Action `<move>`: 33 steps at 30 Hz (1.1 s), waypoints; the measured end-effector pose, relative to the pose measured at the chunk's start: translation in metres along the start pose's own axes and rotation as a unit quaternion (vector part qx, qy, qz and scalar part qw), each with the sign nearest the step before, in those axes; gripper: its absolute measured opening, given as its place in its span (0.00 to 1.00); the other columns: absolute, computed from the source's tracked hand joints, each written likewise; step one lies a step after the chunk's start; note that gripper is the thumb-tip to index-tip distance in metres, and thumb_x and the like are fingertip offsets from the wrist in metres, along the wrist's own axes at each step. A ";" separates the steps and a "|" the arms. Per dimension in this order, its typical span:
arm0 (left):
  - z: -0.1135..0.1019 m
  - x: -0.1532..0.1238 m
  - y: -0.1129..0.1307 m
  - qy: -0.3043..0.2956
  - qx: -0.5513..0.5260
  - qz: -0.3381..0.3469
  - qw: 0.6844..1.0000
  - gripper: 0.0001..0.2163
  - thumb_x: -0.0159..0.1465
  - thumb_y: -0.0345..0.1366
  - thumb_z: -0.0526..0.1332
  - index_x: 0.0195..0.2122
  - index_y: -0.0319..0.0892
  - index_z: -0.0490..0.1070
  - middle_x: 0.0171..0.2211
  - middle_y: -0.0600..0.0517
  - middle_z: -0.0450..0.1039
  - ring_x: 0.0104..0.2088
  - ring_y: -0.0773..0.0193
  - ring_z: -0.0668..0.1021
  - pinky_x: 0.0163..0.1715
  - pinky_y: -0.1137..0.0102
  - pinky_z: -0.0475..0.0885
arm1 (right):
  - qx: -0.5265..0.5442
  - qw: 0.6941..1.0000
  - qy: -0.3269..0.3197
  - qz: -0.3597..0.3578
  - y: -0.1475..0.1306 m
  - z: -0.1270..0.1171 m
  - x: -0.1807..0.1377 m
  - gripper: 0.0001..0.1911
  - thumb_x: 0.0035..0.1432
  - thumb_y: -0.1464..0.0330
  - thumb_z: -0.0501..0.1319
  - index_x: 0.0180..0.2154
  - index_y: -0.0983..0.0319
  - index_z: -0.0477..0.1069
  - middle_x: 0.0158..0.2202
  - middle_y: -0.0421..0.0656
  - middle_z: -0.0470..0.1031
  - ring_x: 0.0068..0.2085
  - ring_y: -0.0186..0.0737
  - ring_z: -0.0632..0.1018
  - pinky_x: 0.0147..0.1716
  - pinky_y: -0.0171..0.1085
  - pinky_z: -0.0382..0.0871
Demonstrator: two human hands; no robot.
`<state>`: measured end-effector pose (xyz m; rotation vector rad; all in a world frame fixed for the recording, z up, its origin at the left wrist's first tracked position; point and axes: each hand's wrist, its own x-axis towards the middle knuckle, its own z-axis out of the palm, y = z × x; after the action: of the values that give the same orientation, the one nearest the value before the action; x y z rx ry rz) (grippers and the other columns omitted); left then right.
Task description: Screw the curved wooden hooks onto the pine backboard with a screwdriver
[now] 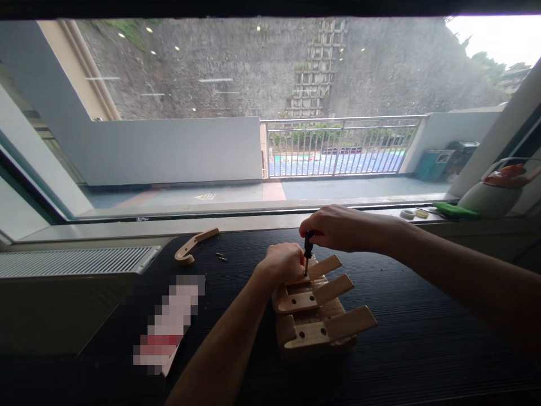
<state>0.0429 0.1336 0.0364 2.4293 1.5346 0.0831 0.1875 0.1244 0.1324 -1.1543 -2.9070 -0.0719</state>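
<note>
Across a black, finely grained surface, three pale, smooth wooden hooks lie side by side on a chunky brown block. The nearest hook and middle hook each show two dark round holes, a curled end and a flat, straight arm. The person's left hand curls closed over the farthest hook; the right hand grips a screwdriver by its black handle, the slim shaft upright, its tip at that hook. Leftward lie a loose J-shaped hook and thin screws.
</note>
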 end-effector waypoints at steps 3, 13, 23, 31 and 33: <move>-0.002 0.000 0.002 -0.008 0.011 -0.020 1.000 0.10 0.52 0.39 0.58 0.33 0.44 0.75 0.34 0.47 0.76 0.33 0.57 0.76 0.31 0.70 0.67 | 0.005 1.000 -0.003 -0.006 -0.001 0.000 0.002 0.09 0.54 0.71 0.55 0.33 0.60 0.74 0.27 0.39 0.74 0.24 0.30 0.65 0.23 0.32 0.52; -0.001 0.000 0.000 -0.002 0.025 0.000 1.000 0.09 0.53 0.41 0.56 0.31 0.48 0.74 0.34 0.51 0.77 0.34 0.56 0.77 0.32 0.68 0.70 | 0.003 1.000 -0.010 0.017 0.007 0.005 0.004 0.09 0.54 0.68 0.56 0.33 0.60 0.74 0.24 0.38 0.72 0.23 0.30 0.64 0.22 0.32 0.51; -0.002 -0.001 0.002 -0.008 0.049 0.004 0.999 0.09 0.53 0.39 0.56 0.32 0.48 0.74 0.34 0.52 0.77 0.35 0.56 0.78 0.30 0.69 0.70 | -0.065 0.997 -0.006 0.039 0.000 0.004 0.003 0.10 0.55 0.65 0.56 0.32 0.60 0.75 0.23 0.40 0.72 0.23 0.32 0.65 0.23 0.33 0.49; 0.001 0.000 0.001 0.000 0.054 0.004 0.999 0.11 0.55 0.41 0.55 0.34 0.47 0.74 0.35 0.50 0.77 0.35 0.56 0.78 0.31 0.69 0.71 | -0.040 0.998 -0.044 0.014 -0.010 0.000 0.000 0.11 0.56 0.69 0.54 0.37 0.58 0.74 0.32 0.42 0.76 0.31 0.36 0.72 0.27 0.34 0.55; 0.001 0.000 0.001 0.002 0.058 0.002 0.998 0.11 0.54 0.41 0.56 0.33 0.46 0.74 0.36 0.49 0.77 0.36 0.56 0.78 0.31 0.69 0.71 | -0.037 0.998 -0.055 -0.003 -0.010 0.001 -0.001 0.10 0.57 0.71 0.53 0.33 0.61 0.74 0.31 0.42 0.75 0.30 0.34 0.71 0.27 0.34 0.55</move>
<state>0.0442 0.1332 0.0352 2.5232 1.5785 -0.0001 0.1813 0.1171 0.1314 -1.1969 -3.0284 -0.1194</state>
